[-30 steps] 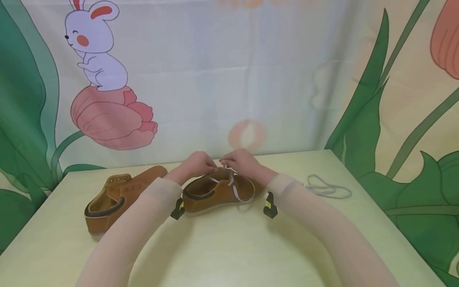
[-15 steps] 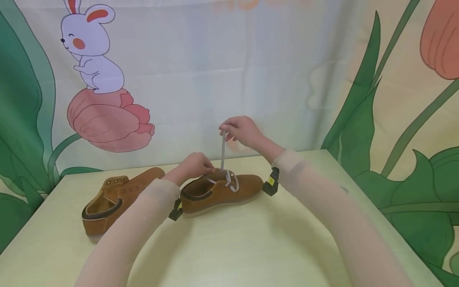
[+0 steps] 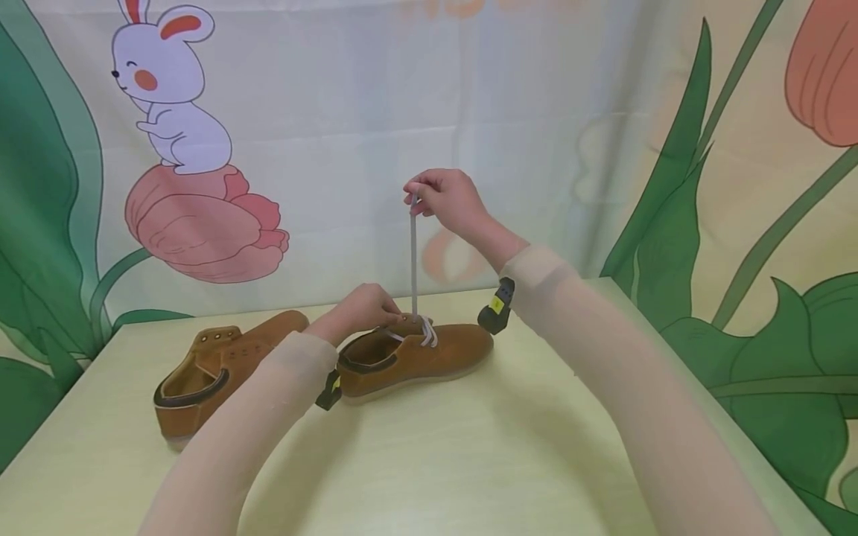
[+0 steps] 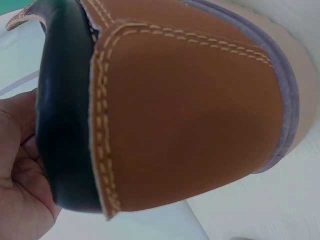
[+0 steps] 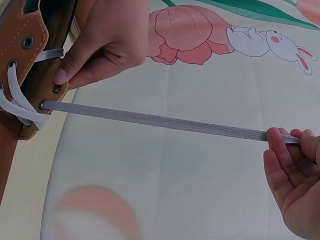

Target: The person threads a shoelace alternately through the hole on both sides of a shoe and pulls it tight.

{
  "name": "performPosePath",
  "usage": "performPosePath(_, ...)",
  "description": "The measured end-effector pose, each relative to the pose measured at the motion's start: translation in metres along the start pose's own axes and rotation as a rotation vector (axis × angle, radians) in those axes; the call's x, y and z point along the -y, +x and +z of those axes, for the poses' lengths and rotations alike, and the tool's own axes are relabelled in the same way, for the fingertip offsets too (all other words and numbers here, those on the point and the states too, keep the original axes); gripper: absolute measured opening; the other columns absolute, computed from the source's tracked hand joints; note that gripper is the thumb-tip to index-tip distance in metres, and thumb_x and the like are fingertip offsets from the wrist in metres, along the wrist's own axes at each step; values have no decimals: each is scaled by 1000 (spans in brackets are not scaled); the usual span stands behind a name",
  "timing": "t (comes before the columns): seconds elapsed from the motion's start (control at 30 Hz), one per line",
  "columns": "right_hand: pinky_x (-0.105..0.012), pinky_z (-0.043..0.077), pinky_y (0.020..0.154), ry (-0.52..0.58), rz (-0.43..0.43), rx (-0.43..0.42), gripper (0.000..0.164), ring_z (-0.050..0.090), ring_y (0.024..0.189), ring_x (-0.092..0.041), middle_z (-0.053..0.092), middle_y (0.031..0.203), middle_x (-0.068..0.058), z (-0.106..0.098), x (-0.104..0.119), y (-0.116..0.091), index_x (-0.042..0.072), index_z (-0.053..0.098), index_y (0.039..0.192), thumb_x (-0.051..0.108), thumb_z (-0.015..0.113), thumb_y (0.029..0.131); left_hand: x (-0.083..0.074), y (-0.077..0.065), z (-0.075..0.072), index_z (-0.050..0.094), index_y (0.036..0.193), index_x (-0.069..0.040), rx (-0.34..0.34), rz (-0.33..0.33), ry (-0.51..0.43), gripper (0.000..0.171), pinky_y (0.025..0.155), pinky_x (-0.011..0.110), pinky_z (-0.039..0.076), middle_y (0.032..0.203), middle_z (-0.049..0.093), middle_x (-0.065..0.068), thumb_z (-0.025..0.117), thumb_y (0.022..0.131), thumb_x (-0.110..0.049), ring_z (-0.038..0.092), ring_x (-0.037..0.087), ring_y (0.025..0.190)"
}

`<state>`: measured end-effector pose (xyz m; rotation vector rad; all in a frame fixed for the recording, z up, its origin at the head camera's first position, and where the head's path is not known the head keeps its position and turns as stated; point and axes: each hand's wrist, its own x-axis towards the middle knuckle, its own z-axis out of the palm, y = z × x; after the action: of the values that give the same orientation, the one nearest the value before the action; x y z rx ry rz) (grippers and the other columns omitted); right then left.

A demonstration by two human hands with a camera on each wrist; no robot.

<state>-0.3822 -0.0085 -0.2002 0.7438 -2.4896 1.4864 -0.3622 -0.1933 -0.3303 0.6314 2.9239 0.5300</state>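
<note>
A brown shoe (image 3: 456, 350) with a dark padded collar stands on the table, toe to the right. Its far eyelet flap is pinched between thumb and fingers of my left hand (image 3: 362, 309), seen more closely in the right wrist view (image 5: 107, 42). High above the shoe, my right hand (image 3: 449, 197) pinches a flat grey shoelace (image 5: 150, 119). The lace runs taut from an eyelet in that flap up to the fingers. More lace crosses over the tongue area in loose loops. In the left wrist view the shoe's heel (image 4: 190, 115) fills most of the frame.
A second brown shoe (image 3: 191, 417), with no lace in its visible eyelets, stands on the table (image 3: 415, 461) to the left, partly behind my left sleeve. A printed curtain (image 3: 335, 149) hangs right behind the table's back edge.
My right hand has risen from beside the left hand to high above the shoe, drawing the lace up through the eyelet. The lace loop over the shoe has shrunk. The left hand stays at the flap.
</note>
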Motion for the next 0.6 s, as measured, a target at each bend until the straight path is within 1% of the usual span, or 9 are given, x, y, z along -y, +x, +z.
performPosePath(0.1,-27,57,83,13,27,18,25,68,77,-11,72,103,-15,1,1,-1,3,70,113,20,56,101,1,0,0,78,97,-3,7,2,-6,19,70,25,51,95,78,10,67,91,-17,63,12,75)
performPosePath(0.2,-28,58,85,31,39,57,26,69,80,-16,71,104,-16,3,1,-6,3,69,116,20,58,99,2,0,-2,78,100,-3,18,18,-6,20,73,27,52,96,78,11,67,92,-17,64,14,77)
performPosePath(0.3,-30,58,87,63,31,116,26,70,85,-21,71,105,-18,7,6,-16,2,68,117,16,60,98,4,-5,-8,76,105,-1,17,48,5,22,85,35,55,103,77,12,65,92,-16,69,22,90)
performPosePath(0.4,-31,57,89,67,4,197,25,71,91,-25,72,107,-19,14,12,-30,1,67,118,14,62,97,6,-13,-15,74,109,0,-17,76,18,25,92,42,54,109,75,14,63,93,-15,69,28,102)
performPosePath(0.43,-32,57,90,58,-8,226,25,71,92,-25,73,107,-19,17,13,-35,1,67,118,13,63,96,6,-16,-18,73,110,1,-32,77,17,25,92,42,54,108,75,15,62,94,-15,69,29,101)
performPosePath(0.5,-32,57,91,27,-36,285,25,71,96,-27,73,107,-18,24,15,-47,2,67,118,14,64,96,8,-22,-22,74,108,1,-56,83,19,24,85,39,55,101,76,14,61,95,-15,69,25,91)
performPosePath(0.53,-31,56,92,-4,-54,312,25,70,99,-26,74,107,-16,28,16,-54,4,68,118,15,64,96,9,-24,-24,74,105,1,-63,79,14,24,80,36,55,95,76,13,60,95,-15,67,21,83)
performPosePath(0.6,-29,54,94,-72,-99,369,24,69,105,-23,75,107,-11,37,16,-68,6,69,117,17,63,96,11,-30,-27,75,98,0,-71,44,-8,24,69,30,50,81,73,10,60,96,-18,59,16,70)
